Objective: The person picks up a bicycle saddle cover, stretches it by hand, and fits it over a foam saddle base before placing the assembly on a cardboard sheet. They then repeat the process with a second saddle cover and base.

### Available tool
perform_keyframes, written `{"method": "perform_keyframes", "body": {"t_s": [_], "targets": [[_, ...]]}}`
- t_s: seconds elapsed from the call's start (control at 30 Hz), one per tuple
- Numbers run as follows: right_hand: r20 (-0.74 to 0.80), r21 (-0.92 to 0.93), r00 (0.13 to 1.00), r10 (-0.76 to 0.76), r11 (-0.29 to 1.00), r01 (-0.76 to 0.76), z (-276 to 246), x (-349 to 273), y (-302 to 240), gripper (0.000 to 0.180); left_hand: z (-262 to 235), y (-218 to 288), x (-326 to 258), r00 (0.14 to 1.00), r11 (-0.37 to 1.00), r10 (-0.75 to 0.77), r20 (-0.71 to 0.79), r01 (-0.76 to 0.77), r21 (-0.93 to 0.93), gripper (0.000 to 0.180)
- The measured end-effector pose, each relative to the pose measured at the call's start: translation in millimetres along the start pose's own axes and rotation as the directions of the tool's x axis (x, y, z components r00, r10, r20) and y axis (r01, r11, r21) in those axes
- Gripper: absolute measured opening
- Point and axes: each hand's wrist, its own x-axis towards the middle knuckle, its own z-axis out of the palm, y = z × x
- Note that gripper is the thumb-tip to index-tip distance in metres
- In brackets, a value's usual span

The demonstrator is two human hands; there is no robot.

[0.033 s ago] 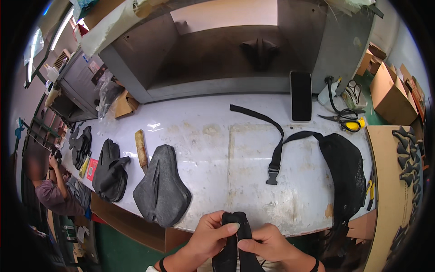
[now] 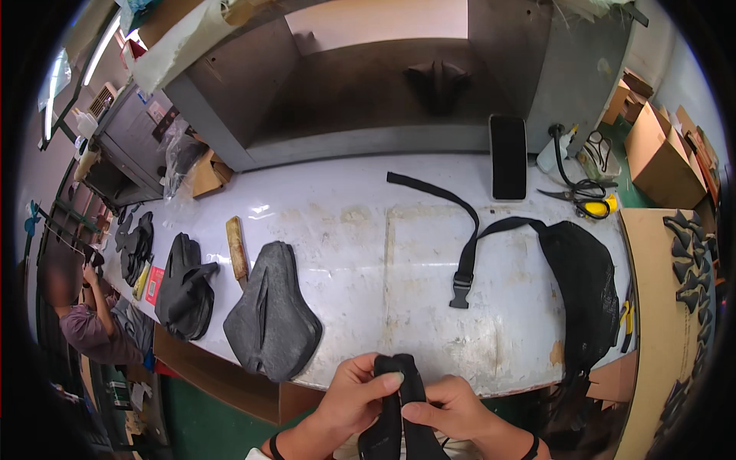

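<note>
Bottom centre of frame: left hand [image 2: 349, 402] and right hand [image 2: 452, 410] both closed on a narrow black fabric piece [image 2: 399, 414], fingers pinching its upper end, just below the near edge of the white table [image 2: 360, 230]. Grey padded piece [image 2: 272, 314] lay lower left. Black bag [image 2: 579, 287] with strap [image 2: 464, 230] sat right; what looked like scissors [image 2: 575, 192] upper right.

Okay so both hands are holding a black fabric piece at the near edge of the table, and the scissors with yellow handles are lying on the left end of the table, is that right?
Not quite. The scissors with yellow handles lie at the right end of the table, near the dark phone, as the head view shows. The rest holds: the left hand and right hand both hold the black fabric piece at the near edge.
</note>
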Motion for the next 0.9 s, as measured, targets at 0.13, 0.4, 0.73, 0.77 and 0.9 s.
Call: {"method": "perform_keyframes", "body": {"t_s": [0.13, 0.4, 0.73, 0.77, 0.9], "targets": [[0.176, 0.209, 0.981, 0.087, 0.97, -0.123, -6, 5, 23, 0.017, 1, 6, 0, 1.0, 0.999, 0.015, -0.018, -0.016, -0.03, 0.013], [0.283, -0.071, 0.956, 0.073, 0.996, -0.054, -12, 3, 26, 0.028, -3, 9, 4, 0.998, 0.998, 0.044, -0.043, -0.046, -0.049, 0.014], [0.465, -0.083, 0.884, 0.052, 0.996, -0.015, -15, -1, 30, 0.025, -13, 17, 8, 0.993, 0.992, 0.113, -0.037, -0.114, -0.05, 0.014], [0.464, -0.082, 0.884, 0.051, 0.997, -0.014, -18, -1, 29, 0.025, -13, 18, 9, 0.99, 0.99, 0.137, -0.04, -0.138, -0.033, 0.013], [0.446, -0.226, 0.884, 0.142, 0.973, -0.042, -22, -3, 27, 0.031, -15, 19, 11, 0.987, 0.987, 0.154, -0.047, -0.156, -0.03, 0.013]]}}
